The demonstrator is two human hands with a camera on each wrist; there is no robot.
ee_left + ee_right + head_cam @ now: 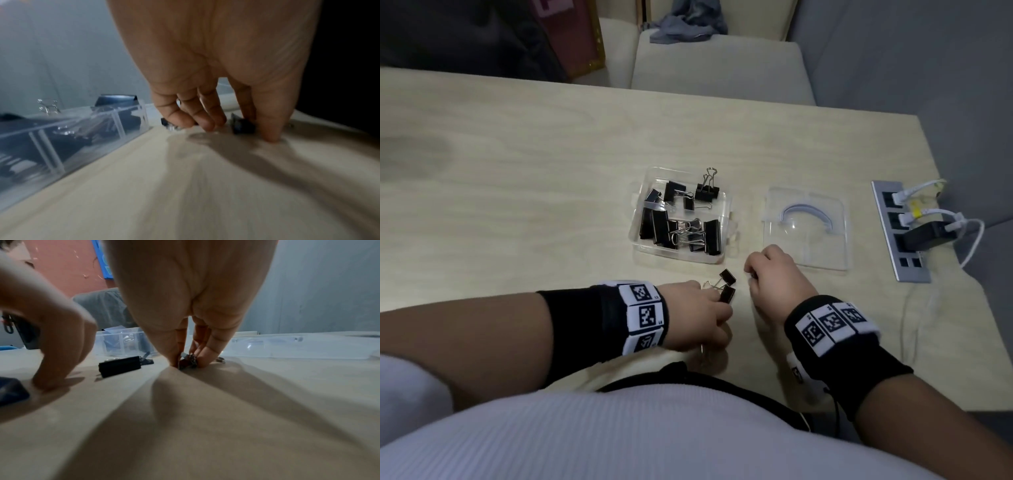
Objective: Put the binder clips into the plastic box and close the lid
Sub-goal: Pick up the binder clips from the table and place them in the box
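The clear plastic box [725, 205] stands open on the wooden table with several black binder clips [678, 226] inside. Its clear lid [822, 253] lies flat to the right. In front of the box, one loose clip [728, 276] lies on the table. My left hand [717, 308] curls down over another clip [727, 295]; the left wrist view shows a black clip [243, 127] between its thumb and fingers [205, 123]. My right hand [751, 277] is beside the lid's near corner, pinching a small clip [187, 361] against the table.
A metal socket panel [890, 219] with a black plug and white cables is set into the table at the right edge. A padded chair [719, 65] stands beyond the far edge. My torso is against the near edge.
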